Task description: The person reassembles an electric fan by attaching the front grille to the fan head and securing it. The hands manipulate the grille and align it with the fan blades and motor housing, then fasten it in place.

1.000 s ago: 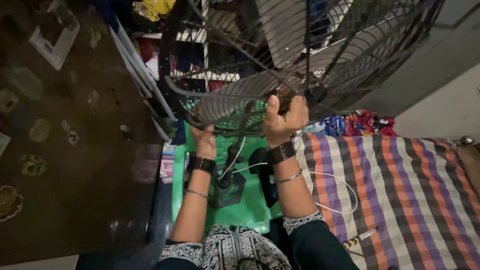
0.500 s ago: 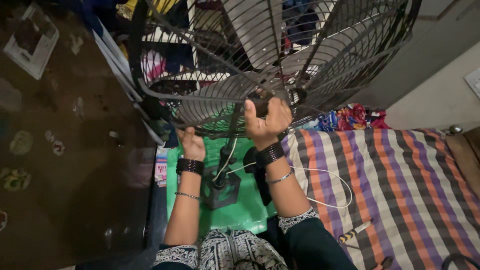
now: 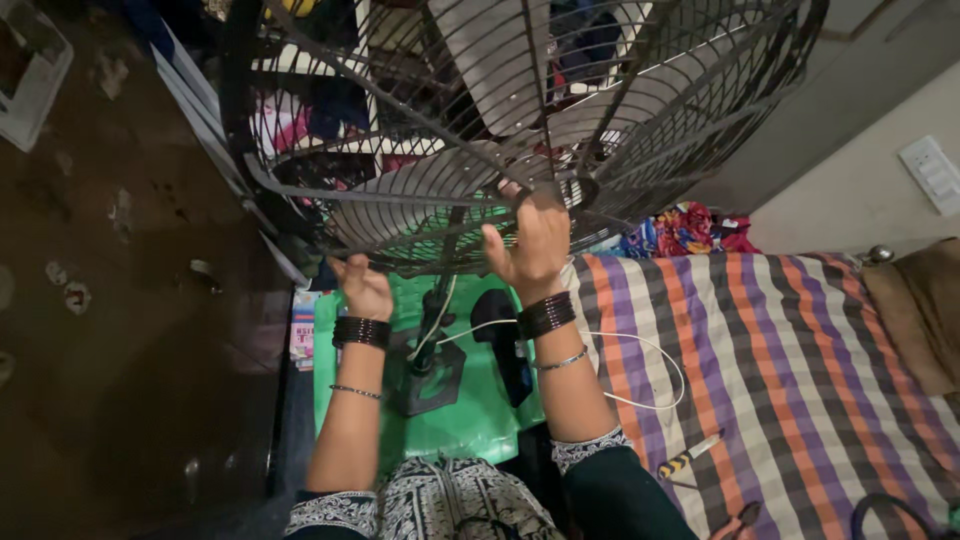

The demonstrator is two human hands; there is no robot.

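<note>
The fingers of the right hand [image 3: 535, 245] were curled over the wires of the fan cage [image 3: 520, 120] near its dark hub, the thumb spread to the side, so that the cage was grasped from below. The left hand [image 3: 362, 288] was raised to the lower rim of the cage, its fingers bent upward against the rim wires; whether they were closed round a wire could not be told. Dark bangles were worn on both wrists, with a thin bracelet further down each forearm.

The cage was held tilted above the lap, and pale blades [image 3: 500, 60] were seen through its wires. Under it a fan stand [image 3: 432, 370] with a dark square base was set on a green sheet [image 3: 470, 420], and a white cable [image 3: 640, 370] was looped from there onto a striped cloth [image 3: 800, 360].

A flat printed packet [image 3: 301, 330], pale with pink and blue marks, was lying at the left edge of the green sheet, beside the dark floor [image 3: 120, 300]. A small tool [image 3: 690, 455] with a yellow-and-black handle was lying on the striped cloth. A white switch plate [image 3: 935, 170] was fixed to the wall at the right.
</note>
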